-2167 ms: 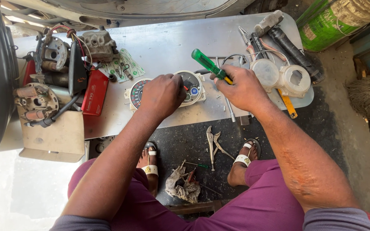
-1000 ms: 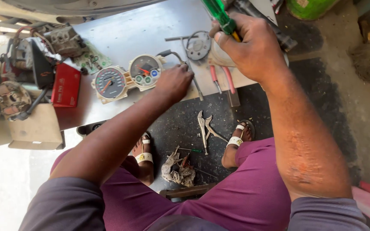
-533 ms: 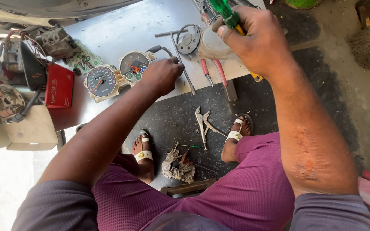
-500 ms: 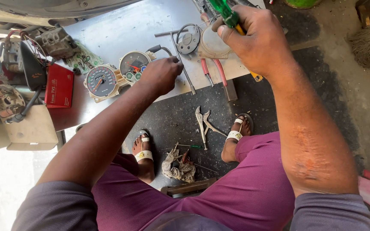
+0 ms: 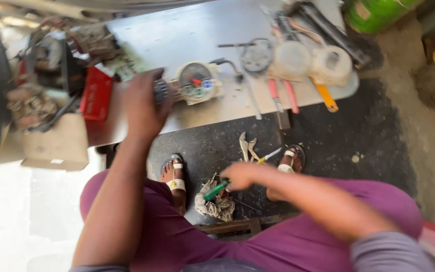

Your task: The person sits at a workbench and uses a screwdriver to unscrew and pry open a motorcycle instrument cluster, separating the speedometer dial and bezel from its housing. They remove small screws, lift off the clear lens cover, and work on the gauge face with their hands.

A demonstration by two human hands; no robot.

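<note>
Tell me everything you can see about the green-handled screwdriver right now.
The screwdriver has a green handle that looks like plastic and a thin, pale shaft with a yellowish band near the grip. The right hand grips it around the middle, handle pointing down-left toward a crumpled rag on the dark floor, shaft pointing up-right toward a sandalled foot. It is held low, above the floor and off the metal table. Motion blur hides the tip's shape.
</note>
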